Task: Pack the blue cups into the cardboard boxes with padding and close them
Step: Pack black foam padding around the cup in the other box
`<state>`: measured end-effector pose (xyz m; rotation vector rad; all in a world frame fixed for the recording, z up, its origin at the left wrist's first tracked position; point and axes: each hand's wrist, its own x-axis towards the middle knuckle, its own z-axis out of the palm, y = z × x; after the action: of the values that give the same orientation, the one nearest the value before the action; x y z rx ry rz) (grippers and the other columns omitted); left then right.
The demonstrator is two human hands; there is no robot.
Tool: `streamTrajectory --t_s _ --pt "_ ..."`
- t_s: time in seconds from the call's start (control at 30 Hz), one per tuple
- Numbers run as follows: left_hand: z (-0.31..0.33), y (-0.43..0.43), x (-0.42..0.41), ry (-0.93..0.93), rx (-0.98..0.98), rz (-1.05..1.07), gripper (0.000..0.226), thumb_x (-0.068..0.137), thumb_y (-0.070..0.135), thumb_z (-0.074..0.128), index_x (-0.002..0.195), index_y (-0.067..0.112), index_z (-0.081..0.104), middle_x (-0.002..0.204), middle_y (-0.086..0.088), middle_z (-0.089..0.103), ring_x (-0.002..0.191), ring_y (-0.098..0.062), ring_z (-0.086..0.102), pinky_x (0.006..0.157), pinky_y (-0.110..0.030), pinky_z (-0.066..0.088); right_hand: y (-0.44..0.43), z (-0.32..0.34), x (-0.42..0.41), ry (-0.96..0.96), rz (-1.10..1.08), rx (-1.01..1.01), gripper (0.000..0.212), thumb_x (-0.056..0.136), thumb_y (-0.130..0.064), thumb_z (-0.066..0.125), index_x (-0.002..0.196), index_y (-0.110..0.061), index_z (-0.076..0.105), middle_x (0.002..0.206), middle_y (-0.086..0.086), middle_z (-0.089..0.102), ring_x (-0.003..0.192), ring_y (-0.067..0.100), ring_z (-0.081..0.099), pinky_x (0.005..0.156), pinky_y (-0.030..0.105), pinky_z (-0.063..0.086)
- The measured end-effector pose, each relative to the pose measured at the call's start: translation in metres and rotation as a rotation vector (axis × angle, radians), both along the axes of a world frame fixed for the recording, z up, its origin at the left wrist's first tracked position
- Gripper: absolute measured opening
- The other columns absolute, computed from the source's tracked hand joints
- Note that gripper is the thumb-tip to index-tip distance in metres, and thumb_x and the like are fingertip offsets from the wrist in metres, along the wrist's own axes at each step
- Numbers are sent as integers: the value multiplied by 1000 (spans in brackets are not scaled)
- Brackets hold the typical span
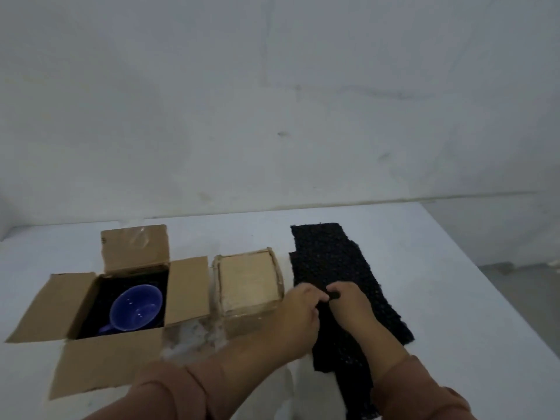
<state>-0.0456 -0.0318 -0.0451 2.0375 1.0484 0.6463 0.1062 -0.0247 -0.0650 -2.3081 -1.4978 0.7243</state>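
Observation:
An open cardboard box [91, 298] with its flaps spread lies at the left of the table. Inside it a blue cup [136, 307] rests on dark padding, handle toward me. To its right stands a smaller closed cardboard box [248, 280]. A long strip of black padding [330, 262] lies flat at the right. My left hand [298, 310] and my right hand [351, 301] meet over the strip, both pinching a fold of the black padding between their fingers.
The white table [424, 253] ends at the right, where a grey floor [521, 283] shows. A pale wall [272, 101] rises behind the table. Scuffed marks cover the tabletop between the two boxes.

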Motion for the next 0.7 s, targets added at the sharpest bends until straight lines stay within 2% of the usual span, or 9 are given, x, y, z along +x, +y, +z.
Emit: streamTrajectory --t_s 0.1,0.17,0.23,0.33,0.43,0.5,0.57,0.6,0.7 --pt "-17 4 36 109 -495 136 39 91 6 45 130 11 48 125 -8 52 114 -23 54 90 -24 42 -11 -17 19 3 140 -136 47 85 -3 49 132 -12 52 147 10 38 133 20 39 106 19 28" --pt "-20 13 50 -24 -798 395 39 88 6 47 128 8 48 115 -11 58 98 -29 60 78 -33 50 -16 -25 25 5 240 -194 54 89 -3 47 142 -14 38 156 7 19 142 19 23 111 16 14" --pt "-23 26 58 -117 -940 614 47 90 5 46 137 6 38 108 -12 53 77 -25 55 70 -35 50 -19 -34 27 -4 297 -212 57 91 -3 44 145 -14 31 158 7 8 145 20 13 112 16 9" --pt "-23 37 64 -212 -1041 735 45 94 7 51 136 -2 39 84 -11 48 58 -16 39 58 -32 39 -20 -41 29 -23 330 -198 56 92 -5 43 146 -15 29 159 7 6 145 22 9 114 19 10" --pt "-24 39 70 -314 -1123 682 38 92 9 58 124 -10 51 110 -18 62 78 -26 59 76 -32 44 -20 -41 32 -18 343 -178 56 90 -6 44 144 -18 35 158 8 11 145 24 12 113 20 13" --pt "-26 38 74 -297 -1124 638 27 92 8 59 114 -7 58 105 -10 59 100 -31 60 79 -31 44 -19 -41 34 2 341 -171 54 89 -6 44 142 -18 39 157 10 14 144 25 14 113 20 13" --pt "-28 38 78 -257 -1072 627 5 91 7 59 89 3 61 93 -10 57 90 -28 58 77 -31 44 -19 -42 34 36 324 -169 52 89 -7 44 140 -17 42 157 11 15 144 23 16 113 19 13" --pt "-30 39 80 -251 -1045 633 9 90 7 60 82 5 59 92 -13 58 84 -27 57 74 -31 45 -19 -42 34 46 317 -168 52 89 -7 45 140 -17 42 157 12 15 144 23 16 114 20 14" --pt "-34 39 83 -265 -956 694 20 86 4 63 99 1 49 97 -16 58 85 -28 59 68 -33 51 -18 -43 34 60 308 -178 54 89 -9 45 141 -17 40 157 12 15 145 24 14 115 23 14"
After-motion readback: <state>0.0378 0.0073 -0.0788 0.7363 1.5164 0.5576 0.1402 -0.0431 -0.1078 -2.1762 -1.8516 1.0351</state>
